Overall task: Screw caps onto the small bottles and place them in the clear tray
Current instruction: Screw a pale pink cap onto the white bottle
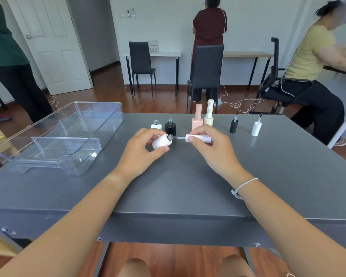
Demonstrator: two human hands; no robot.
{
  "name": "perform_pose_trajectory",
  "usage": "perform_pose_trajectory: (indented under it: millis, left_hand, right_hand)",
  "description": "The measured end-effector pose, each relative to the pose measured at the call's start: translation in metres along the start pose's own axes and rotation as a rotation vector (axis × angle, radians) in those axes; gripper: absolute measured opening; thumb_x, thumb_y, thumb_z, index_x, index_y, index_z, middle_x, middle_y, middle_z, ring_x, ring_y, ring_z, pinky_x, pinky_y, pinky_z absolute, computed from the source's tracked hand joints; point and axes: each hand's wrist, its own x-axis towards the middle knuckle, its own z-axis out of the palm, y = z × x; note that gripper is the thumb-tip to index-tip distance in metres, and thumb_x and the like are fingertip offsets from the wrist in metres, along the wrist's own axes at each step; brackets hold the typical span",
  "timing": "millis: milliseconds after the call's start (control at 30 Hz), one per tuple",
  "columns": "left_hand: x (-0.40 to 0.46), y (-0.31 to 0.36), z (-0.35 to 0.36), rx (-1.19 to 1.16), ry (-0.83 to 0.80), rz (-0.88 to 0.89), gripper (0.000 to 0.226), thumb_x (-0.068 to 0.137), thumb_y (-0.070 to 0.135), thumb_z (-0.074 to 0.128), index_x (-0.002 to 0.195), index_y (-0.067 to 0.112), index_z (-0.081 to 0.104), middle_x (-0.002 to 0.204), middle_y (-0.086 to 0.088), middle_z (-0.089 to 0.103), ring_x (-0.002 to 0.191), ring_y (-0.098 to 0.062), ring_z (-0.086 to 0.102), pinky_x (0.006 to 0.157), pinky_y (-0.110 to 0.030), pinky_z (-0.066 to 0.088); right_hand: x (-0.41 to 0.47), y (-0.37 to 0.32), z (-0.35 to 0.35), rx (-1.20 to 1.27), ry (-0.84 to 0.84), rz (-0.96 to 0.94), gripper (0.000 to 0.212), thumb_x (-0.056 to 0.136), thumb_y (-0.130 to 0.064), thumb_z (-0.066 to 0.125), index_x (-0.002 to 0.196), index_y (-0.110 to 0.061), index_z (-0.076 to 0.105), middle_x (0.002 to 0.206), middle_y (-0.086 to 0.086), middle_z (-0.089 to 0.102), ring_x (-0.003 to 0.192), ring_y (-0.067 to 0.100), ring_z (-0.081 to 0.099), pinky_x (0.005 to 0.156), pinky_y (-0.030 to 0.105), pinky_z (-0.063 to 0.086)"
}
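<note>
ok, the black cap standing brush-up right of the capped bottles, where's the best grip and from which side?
Grip the black cap around its cylindrical body, coming in from the right hand side or the front. It stands upright on its closed end with the thin brush stem pointing up, so a top-down approach would hit the brush. The white cap beside it stands apart, probably leaving room for fingers.

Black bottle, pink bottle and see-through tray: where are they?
Black bottle (170,127): head view, on its body.
Pink bottle (197,121): head view, on its square body.
Clear tray (100,116): head view, on its far side wall.
</note>
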Motion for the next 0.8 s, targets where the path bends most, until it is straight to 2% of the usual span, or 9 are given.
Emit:
perform_pose_trajectory:
  millis: [267,500,800]
  left_hand:
    - [-0.0004,-0.0001,-0.0001,0.015,-0.017,0.011,0.031,0.073,0.021,0.074,0.093,0.04,0.061,0.094,0.017,0.052,0.077,0.003,0.052,0.066,-0.004,0.037]
    - [-0.0007,-0.0005,-0.0014,0.036,-0.04,0.013,0.036,0.073,0.022,0.074,0.087,0.051,0.057,0.094,0.016,0.052,0.08,0.0,0.052,0.066,-0.005,0.037]
    - [-0.0005,-0.001,-0.0003,0.045,-0.058,0.04,0.039,0.072,0.022,0.074,0.087,0.054,0.057,0.093,0.017,0.051,0.082,0.003,0.051,0.065,-0.004,0.036]
  right_hand:
    - [-0.0008,-0.0005,0.0001,-0.034,0.001,0.0,0.015,0.082,-0.026,0.065,0.073,-0.036,0.059,0.074,-0.018,0.061,0.057,-0.004,0.048,0.054,0.006,0.035]
    - [-0.0012,0.0016,-0.0002,-0.068,-0.005,-0.016,0.011,0.082,-0.026,0.065,0.077,-0.034,0.06,0.077,-0.02,0.061,0.06,-0.004,0.048,0.057,0.006,0.036]
    - [-0.0008,0.0062,0.0016,-0.125,-0.017,-0.051,0.004,0.082,-0.028,0.065,0.083,-0.031,0.062,0.084,-0.022,0.061,0.07,-0.005,0.049,0.06,0.006,0.035]
